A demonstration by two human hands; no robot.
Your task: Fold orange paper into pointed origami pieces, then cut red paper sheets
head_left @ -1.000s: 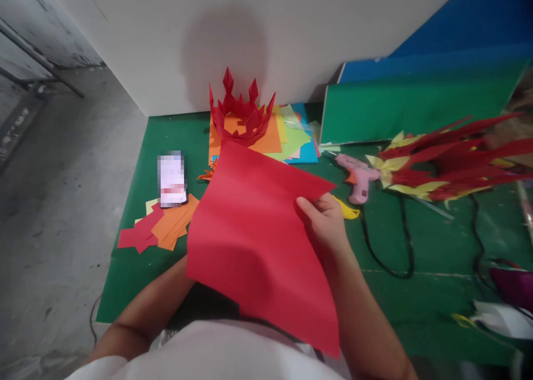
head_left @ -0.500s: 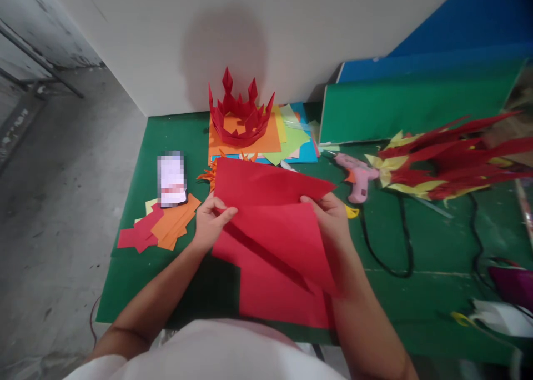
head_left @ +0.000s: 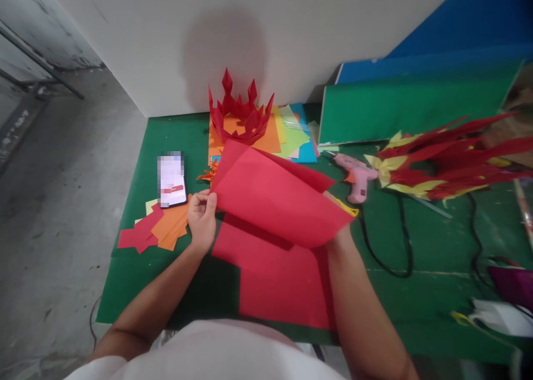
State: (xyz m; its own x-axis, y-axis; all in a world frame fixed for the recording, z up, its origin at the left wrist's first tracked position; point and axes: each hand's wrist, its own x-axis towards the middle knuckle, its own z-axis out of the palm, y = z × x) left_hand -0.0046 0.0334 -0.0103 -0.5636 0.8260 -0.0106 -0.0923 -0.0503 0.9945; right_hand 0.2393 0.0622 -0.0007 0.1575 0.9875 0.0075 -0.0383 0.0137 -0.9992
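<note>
A sheet of red paper [head_left: 275, 194] is lifted above the table, curled over on itself with one layer showing behind the other. My left hand [head_left: 202, 216] pinches its left edge between thumb and fingers. At the opposite end my right hand [head_left: 339, 235] supports the sheet, its fingers mostly hidden behind the paper. Under it, more red paper [head_left: 287, 291] lies flat on the green table [head_left: 194, 294]. Just beyond the raised sheet sits a red folded-paper crown [head_left: 241, 119].
A phone [head_left: 172, 180] and red and orange paper strips [head_left: 156, 224] lie at left. Coloured sheets [head_left: 266, 133] are under the crown. On the right are a pink glue gun [head_left: 356, 174], its black cord [head_left: 410, 246] and a red-and-yellow paper piece [head_left: 441, 163]. Green panels [head_left: 416, 110] lean behind.
The red sheet's near part has swung up and away from me, so it now curls over the far part. My left hand has shifted slightly left; my right hand has gone behind the paper.
</note>
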